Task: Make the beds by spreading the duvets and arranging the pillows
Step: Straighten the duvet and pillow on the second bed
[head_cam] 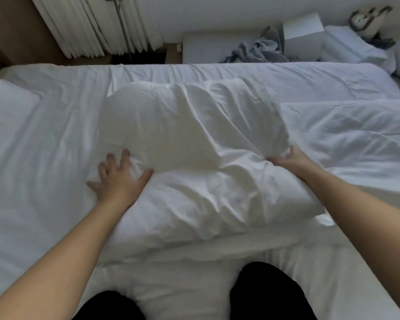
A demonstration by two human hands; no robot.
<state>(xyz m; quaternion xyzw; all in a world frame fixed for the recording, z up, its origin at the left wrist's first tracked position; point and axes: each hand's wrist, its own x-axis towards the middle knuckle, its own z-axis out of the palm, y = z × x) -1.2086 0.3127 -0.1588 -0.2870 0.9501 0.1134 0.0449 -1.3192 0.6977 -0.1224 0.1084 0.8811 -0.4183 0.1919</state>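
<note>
Head view: the pillow [189,158] lies across the bed [44,135], left hand [118,181] pressing its left end with grip wide, right hand [291,160] with grip holding its right edge

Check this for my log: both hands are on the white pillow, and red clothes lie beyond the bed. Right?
Wrong colour: the head view shows the clothes are grey, not red. The left hand and right hand are on the white pillow.

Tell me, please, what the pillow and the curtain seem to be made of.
Pillow: matte white woven cloth, probably cotton, finely creased; soft filling, as it dents under the left hand. Curtain: matte white fabric, hanging in pleats; fibre unclear.
</note>
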